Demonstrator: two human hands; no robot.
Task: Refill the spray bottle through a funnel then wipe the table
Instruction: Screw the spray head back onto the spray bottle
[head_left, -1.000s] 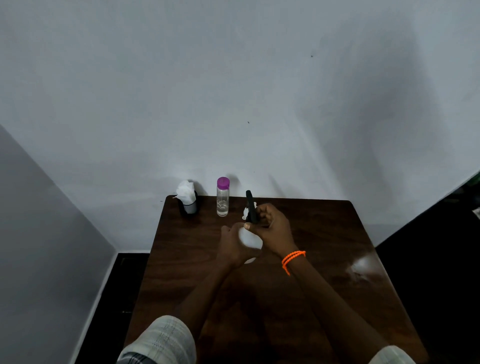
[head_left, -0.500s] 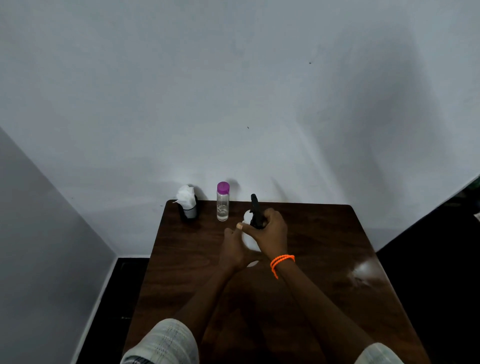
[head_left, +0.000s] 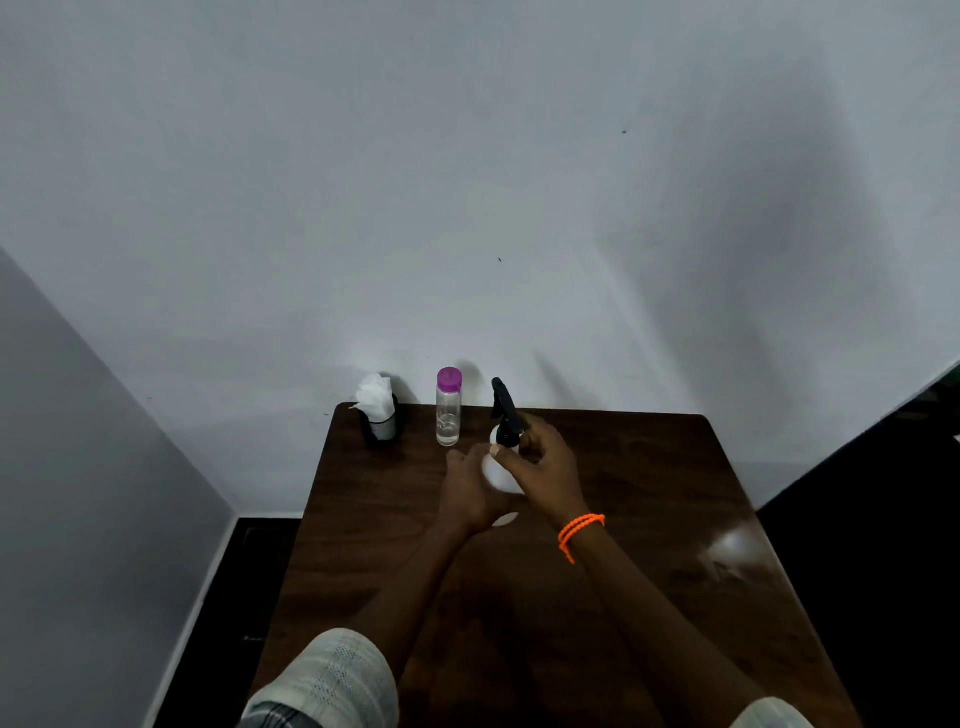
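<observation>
On a dark brown wooden table (head_left: 649, 493) pushed into a corner of white walls (head_left: 467, 182), dark floor (head_left: 223, 582) along its left side and a glare patch on the wood toward its right edge. Landmark is the spray bottle (head_left: 496, 475): white round body, black trigger head (head_left: 505, 413), standing on the table's far half, near the back wall. Long axis is upright, tilted slightly; the black head's long part rises up and away toward the wall, which end is the nozzle I can't tell. Just left of the spray bottle stands a clear bottle (head_left: 448, 410) with a purple cap, upright, a little liquid at the bottom. Further left of that, a black holder (head_left: 383, 425) with white tissue (head_left: 375, 396) sticking out, at the table's back-left corner.

Left hand (head_left: 467, 493) wraps the white body from the left side, fingers curled round it. Right hand (head_left: 545, 467) comes in from the right, fingers curled round the neck just under the black head, thumb tip on the near side. Orange bead bracelet (head_left: 579, 532) on the right wrist. Both forearms reach forward from the near edge, converging at the spray bottle; pale short sleeves (head_left: 332, 680) at the bottom of view
</observation>
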